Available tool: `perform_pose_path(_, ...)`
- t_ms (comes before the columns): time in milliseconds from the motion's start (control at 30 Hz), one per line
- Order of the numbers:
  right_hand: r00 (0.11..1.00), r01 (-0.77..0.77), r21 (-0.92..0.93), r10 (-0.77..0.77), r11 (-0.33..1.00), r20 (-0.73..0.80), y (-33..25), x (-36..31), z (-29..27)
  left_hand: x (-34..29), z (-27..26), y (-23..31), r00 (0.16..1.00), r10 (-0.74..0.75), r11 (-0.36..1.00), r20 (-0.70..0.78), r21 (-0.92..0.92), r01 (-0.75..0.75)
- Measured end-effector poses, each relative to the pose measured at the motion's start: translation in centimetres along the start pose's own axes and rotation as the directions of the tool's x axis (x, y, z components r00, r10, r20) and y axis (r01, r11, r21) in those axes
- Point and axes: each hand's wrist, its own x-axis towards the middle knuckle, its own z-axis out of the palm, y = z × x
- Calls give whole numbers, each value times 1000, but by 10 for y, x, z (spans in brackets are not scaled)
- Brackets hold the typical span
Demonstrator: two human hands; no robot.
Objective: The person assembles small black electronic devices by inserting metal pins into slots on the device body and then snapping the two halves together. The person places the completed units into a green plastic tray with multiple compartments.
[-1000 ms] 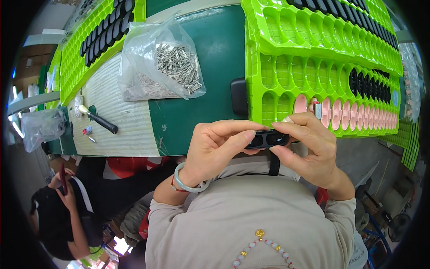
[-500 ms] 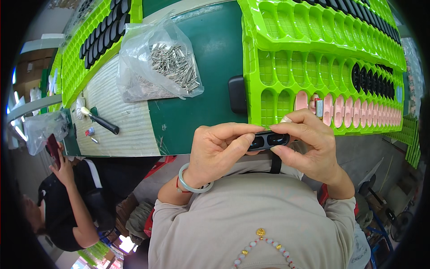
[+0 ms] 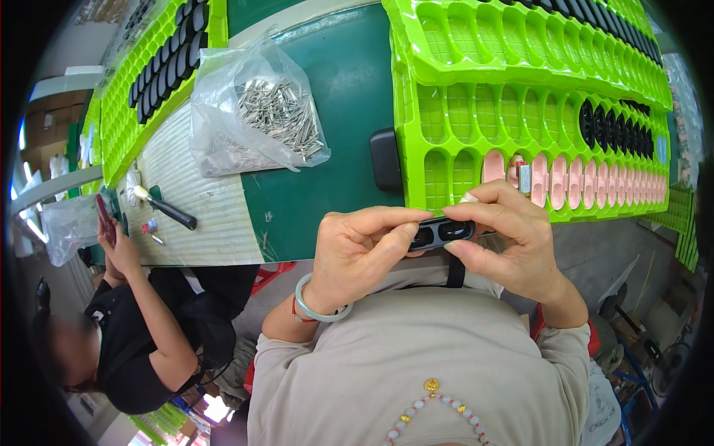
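Observation:
My left hand (image 3: 361, 249) and my right hand (image 3: 513, 234) are closed on the two ends of a small black earbud case (image 3: 441, 233). It is oblong, with two glossy dark hollows and a greyish rim facing up. Thumbs press its near side and fingers its far side; part of each end is hidden under them. They hold it in front of my body, just short of the green tray (image 3: 437, 178). In the tray's nearest row sit several pink oblong shells (image 3: 558, 184), and among them a pink piece with a silver block (image 3: 523, 178).
Black hollowed parts (image 3: 599, 126) fill some slots farther back. A black rounded block (image 3: 385, 160) stands against the tray's left side. Left are a plastic bag of metal pins (image 3: 282, 119), a black-handled tool (image 3: 172, 212) and another green tray (image 3: 123, 141). A person (image 3: 160, 327) there holds a phone (image 3: 106, 223).
My hands keep the same grip on the earbud case, with only a slight shift of the view. The person at the left has leaned closer, and their phone has moved to the right.

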Motion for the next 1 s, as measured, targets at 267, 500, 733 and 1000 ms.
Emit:
perform_pose_path(267, 984, -135, 311, 165, 941, -71, 7, -6, 6, 2, 1, 2, 999, -51, 994, 13, -100, 52)
perform_pose_path(500, 941, -209, 714, 337, 668, -40, 5, -9, 4, 11, 6, 15, 972, -192, 948, 132, -232, 219)
perform_pose_path(733, 963, 42, 691, 155, 722, -220, 18, -17, -9, 30, 60, 40, 982, -98, 961, 159, -242, 135)
perform_pose_path(1000, 755, 325, 687, 259, 650, -602, 44, -58, -92, 144, 97, 91, 664, 550, 145, 507, 725, -674)
